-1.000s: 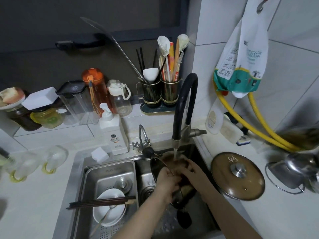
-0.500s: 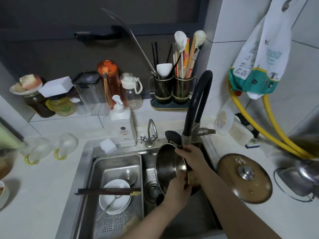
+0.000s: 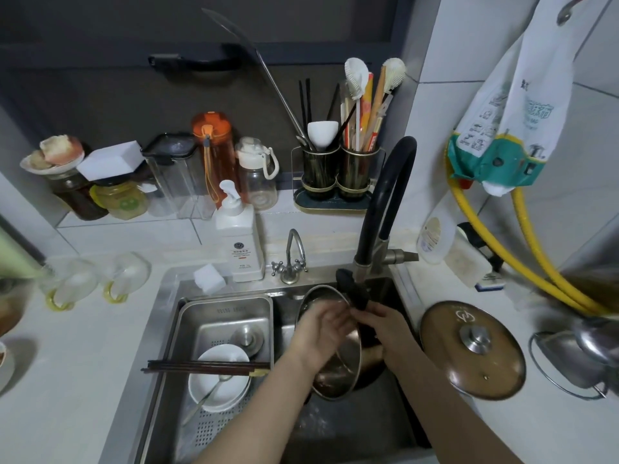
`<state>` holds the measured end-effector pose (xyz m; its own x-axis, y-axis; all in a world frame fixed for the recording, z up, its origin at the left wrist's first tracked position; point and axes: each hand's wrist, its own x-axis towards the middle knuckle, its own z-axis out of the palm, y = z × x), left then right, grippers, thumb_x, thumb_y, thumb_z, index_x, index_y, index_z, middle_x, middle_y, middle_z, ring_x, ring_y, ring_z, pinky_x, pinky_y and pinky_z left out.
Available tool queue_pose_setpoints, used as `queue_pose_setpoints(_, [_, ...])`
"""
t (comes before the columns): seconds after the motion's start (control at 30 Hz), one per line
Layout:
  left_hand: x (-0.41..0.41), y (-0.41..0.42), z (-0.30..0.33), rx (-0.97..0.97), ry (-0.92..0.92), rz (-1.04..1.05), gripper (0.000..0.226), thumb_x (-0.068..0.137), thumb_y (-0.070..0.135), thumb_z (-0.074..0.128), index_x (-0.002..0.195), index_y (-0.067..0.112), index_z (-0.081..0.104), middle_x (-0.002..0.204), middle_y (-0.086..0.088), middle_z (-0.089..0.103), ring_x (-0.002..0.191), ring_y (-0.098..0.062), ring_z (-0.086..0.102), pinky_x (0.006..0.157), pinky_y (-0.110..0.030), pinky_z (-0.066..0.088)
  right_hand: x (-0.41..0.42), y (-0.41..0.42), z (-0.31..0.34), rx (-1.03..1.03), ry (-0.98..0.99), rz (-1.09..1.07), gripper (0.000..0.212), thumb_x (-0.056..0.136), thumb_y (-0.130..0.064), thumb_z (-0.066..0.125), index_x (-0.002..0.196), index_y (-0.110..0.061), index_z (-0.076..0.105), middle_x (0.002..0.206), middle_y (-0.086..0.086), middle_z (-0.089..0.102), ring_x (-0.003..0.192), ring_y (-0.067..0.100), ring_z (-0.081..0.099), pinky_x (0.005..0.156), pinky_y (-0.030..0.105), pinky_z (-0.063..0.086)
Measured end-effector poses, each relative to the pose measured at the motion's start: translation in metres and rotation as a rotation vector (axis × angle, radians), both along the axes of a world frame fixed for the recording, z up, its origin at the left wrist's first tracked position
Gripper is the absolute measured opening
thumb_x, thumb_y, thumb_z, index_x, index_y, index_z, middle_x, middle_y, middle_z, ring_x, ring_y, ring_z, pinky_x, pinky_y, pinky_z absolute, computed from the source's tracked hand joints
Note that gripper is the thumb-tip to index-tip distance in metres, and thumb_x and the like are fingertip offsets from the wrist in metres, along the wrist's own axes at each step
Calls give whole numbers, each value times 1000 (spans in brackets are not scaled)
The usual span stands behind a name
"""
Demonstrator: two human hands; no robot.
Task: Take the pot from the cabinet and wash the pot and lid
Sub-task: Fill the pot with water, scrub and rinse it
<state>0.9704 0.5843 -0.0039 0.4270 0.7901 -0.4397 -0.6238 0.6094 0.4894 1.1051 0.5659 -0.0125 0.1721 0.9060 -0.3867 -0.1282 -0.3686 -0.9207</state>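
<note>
Pot [image 3: 338, 360]: steel, lying tipped on its side in the right basin of the sink [image 3: 167, 296], mouth turned left and toward the camera, black handle [image 3: 351, 293] pointing up just below the tap [image 3: 385, 202]. A second ago it was sitting lower under running water; now it is being held higher and turned over, and no stream is plainly showing.

Left hand [image 3: 321, 333]: reaching into the pot's mouth, fingers spread loosely against the inner wall, seemingly rubbing it; whether it is holding a cloth cannot be told.

Right hand [image 3: 385, 326]: curled round the base of the handle at the rim, steadying the pot.

Lid [image 3: 472, 349]: brown glass with a steel knob, lying knob-up on the surface right of the sink, well apart from both hands, untouched.

Other stock: bowl [image 3: 219, 376] with spoon and chopsticks [image 3: 204, 367] in the left tray; soap bottle [image 3: 239, 242] behind the sink.

Status: the shift from rinsing to turning suggests the pot's inside is being scrubbed; outside, final rinse and the lid are probably still waiting.
</note>
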Motion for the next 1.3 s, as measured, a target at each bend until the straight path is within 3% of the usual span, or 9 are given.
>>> queue_pose_setpoints(0.17, [-2, 37, -1, -201, 123, 134, 37, 95, 38, 49, 92, 1, 50, 55, -9, 53, 58, -20, 52, 78, -39, 53, 11, -25, -14, 61, 71, 71, 31, 68, -14, 78, 98, -10, 75, 121, 12, 62, 113, 27, 60, 103, 43, 43])
queue_pose_setpoints(0.3, [8, 44, 0, -166, 403, 18, 23, 95, 3, 46, 72, 5, 50, 36, -3, 50, 30, -10, 49, 45, -23, 55, 19, -38, -19, 114, 19, 114, 13, 65, -6, 73, 77, -8, 77, 118, 5, 63, 120, 22, 53, 109, 42, 36])
queue_pose_setpoints(0.43, [9, 29, -13, -93, 544, 0, 34, 89, -8, 42, 59, 9, 42, 31, 3, 35, 21, -7, 31, 30, -14, 38, 25, -43, -17, 148, -85, 138, 43, 82, 13, 52, 76, -22, 75, 110, 1, 64, 115, 22, 53, 96, 30, 40])
queue_pose_setpoints(0.67, [10, -9, -47, 195, 716, -29, 24, 77, 0, 69, 76, 12, 49, 67, -7, 53, 57, -16, 51, 48, -24, 40, 20, -19, -8, 43, -190, 212, 32, 86, -15, 63, 113, -31, 59, 123, 0, 54, 110, 14, 52, 90, 24, 43])
queue_pose_setpoints(0.83, [7, -12, -36, 585, 940, -170, 29, 75, -4, 67, 69, 14, 45, 62, -5, 44, 61, -15, 45, 62, -29, 40, 10, -9, -15, 11, -249, 213, 74, 84, -29, 67, 146, -24, 28, 142, -6, 27, 134, 18, 34, 112, 40, 33])
queue_pose_setpoints(1.0, [-2, -27, -34, 883, 1236, -405, 31, 78, 12, 67, 71, 27, 41, 67, 13, 44, 68, -7, 46, 66, -24, 36, 13, -3, -9, -134, 40, 202, 59, 83, -30, 66, 137, -17, 44, 133, 12, 52, 121, 30, 54, 106, 46, 43])
queue_pose_setpoints(1.1, [4, -40, -31, 1068, 1379, -481, 13, 83, 18, 61, 87, 22, 50, 80, 9, 54, 84, -14, 56, 71, -21, 35, 17, -1, -34, -148, 6, 115, 107, 54, -54, 81, 144, -28, 30, 145, 7, 41, 127, 30, 48, 104, 51, 44])
queue_pose_setpoints(1.2, [5, -42, -29, 1136, 1466, -534, 18, 89, 21, 56, 106, 16, 55, 103, -3, 65, 97, -19, 60, 78, -24, 40, 18, -6, -48, -132, -38, 39, 98, 59, -38, 75, 144, -39, 25, 147, 5, 37, 126, 29, 47, 100, 51, 46])
queue_pose_setpoints(1.3, [0, -38, -26, 1132, 1417, -641, 23, 88, 35, 55, 108, 23, 59, 104, 2, 68, 95, -14, 61, 78, -23, 42, 15, -17, -32, -122, 89, -29, 72, 77, -11, 65, 140, -32, 35, 131, 6, 52, 112, 26, 56, 97, 47, 49])
